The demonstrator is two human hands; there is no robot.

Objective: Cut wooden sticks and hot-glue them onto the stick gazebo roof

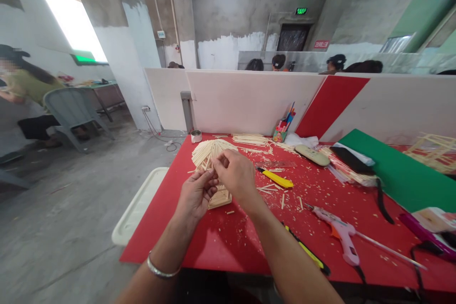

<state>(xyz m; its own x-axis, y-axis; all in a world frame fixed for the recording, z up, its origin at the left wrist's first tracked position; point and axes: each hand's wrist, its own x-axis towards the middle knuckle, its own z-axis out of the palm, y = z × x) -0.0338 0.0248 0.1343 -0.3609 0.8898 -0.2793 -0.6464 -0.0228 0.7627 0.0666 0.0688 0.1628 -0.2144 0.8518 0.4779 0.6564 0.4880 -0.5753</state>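
Note:
My left hand [197,192] and my right hand [235,173] meet over the left part of the red table. The fingertips of both are pinched together around something too small to make out, perhaps thin sticks. Right behind and beneath them stands a model of pale wooden sticks [221,198], with a fan-shaped top [203,151] spreading behind my fingers. My hands hide its middle. A yellow cutter [276,178] lies to the right of my right hand, and a second cutter [308,251] lies partly behind my right forearm.
On the red table [160,237] are a pink glue gun [338,235], loose sticks [251,139], a pen cup [280,134], a small tin [195,136], a glasses case [312,156] and a green board [388,171]. A white partition [249,99] stands behind. A person [26,85] sits at far left.

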